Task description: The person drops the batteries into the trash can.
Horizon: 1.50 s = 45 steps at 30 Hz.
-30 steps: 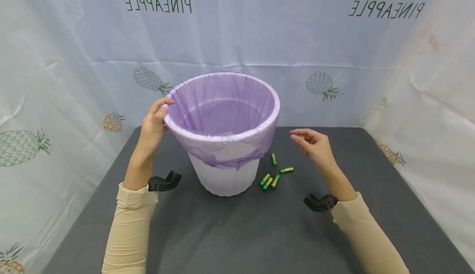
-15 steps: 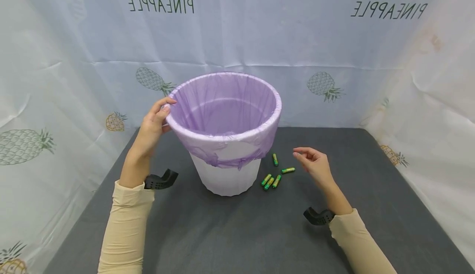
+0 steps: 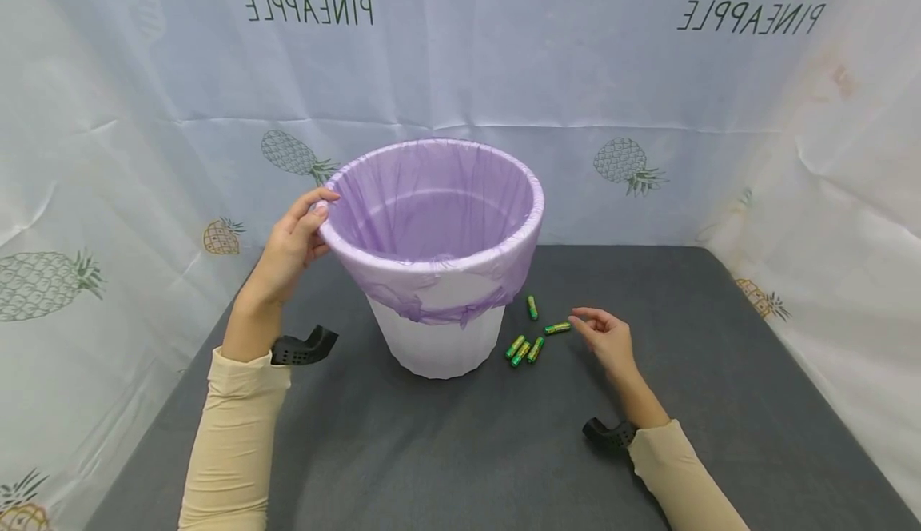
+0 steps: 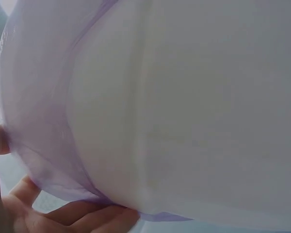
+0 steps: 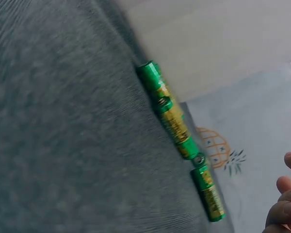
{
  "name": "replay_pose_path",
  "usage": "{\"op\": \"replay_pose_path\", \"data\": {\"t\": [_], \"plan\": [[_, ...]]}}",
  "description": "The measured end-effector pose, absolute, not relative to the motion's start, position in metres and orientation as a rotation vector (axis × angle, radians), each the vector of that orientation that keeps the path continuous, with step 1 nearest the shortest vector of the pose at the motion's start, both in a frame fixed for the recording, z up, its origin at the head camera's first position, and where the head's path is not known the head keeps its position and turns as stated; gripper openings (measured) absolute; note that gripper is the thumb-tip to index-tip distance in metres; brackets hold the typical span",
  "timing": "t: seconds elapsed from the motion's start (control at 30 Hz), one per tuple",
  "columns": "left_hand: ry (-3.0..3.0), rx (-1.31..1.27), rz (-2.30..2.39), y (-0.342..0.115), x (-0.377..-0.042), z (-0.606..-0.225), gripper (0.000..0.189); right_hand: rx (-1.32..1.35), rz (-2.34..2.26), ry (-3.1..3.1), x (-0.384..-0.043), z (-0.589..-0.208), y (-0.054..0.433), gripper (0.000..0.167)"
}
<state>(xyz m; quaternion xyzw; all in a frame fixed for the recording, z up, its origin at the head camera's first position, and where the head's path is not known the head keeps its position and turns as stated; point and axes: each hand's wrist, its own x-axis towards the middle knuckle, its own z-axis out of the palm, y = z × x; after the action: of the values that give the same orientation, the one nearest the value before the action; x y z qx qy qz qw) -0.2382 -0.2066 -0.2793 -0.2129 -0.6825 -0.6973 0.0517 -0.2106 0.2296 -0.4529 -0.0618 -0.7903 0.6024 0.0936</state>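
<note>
My left hand [image 3: 289, 235] grips the left rim of a white trash can [image 3: 439, 347] lined with a thin purple bag [image 3: 432, 219]. In the left wrist view, fingers [image 4: 94, 216] lie against the outside of the can, below its rim. Several green and gold batteries [image 3: 520, 353] lie on the table right of the can. My right hand [image 3: 608, 343] hovers with loosely bent fingers, its fingertips right at the end of the rightmost battery [image 3: 557, 328]. Nothing shows between its fingers [image 5: 286, 211] in the right wrist view.
A dark grey cloth [image 3: 432, 451] covers the table. White curtains [image 3: 460, 51] printed with pineapples hang behind and on both sides. The can takes up the middle back of the table, with one battery [image 3: 532, 308] lying close to its right side.
My right hand has come down and toward me, from beside the can to the rightmost battery. The left hand keeps its grip on the rim while its forearm shifts slightly left.
</note>
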Motion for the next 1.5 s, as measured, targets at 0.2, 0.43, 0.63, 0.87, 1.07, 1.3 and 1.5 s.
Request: {"op": "replay_pose_path", "data": {"t": [0.2,0.43,0.63,0.87,1.07,1.3,1.5], "plan": [[-2.085,-0.601,-2.099,-0.204,-0.238,-0.280,0.023,-0.326,1.764,-2.340,-0.212,-0.465,0.229,0.038],[-2.081,-0.602,-2.086,-0.203,-0.238,-0.280,0.021,-0.467,1.643,-2.410,-0.215,-0.472,0.223,0.040],[-2.063,-0.586,-2.083,-0.204,-0.238,-0.282,0.021,-0.519,1.459,-2.514,-0.219,-0.470,0.214,0.044],[-2.059,-0.574,-2.076,-0.202,-0.238,-0.282,0.021,-0.623,1.245,-2.629,-0.222,-0.467,0.208,0.055],[-2.059,-0.563,-2.077,-0.201,-0.237,-0.282,0.021,-0.689,1.182,-2.712,-0.224,-0.465,0.204,0.062],[-2.069,-0.555,-2.065,-0.201,-0.237,-0.281,0.021,-0.740,1.063,-2.764,-0.226,-0.466,0.200,0.063],[-2.059,-0.559,-2.074,-0.201,-0.237,-0.283,0.021,-0.690,1.078,-2.795,-0.227,-0.467,0.205,0.061]]}}
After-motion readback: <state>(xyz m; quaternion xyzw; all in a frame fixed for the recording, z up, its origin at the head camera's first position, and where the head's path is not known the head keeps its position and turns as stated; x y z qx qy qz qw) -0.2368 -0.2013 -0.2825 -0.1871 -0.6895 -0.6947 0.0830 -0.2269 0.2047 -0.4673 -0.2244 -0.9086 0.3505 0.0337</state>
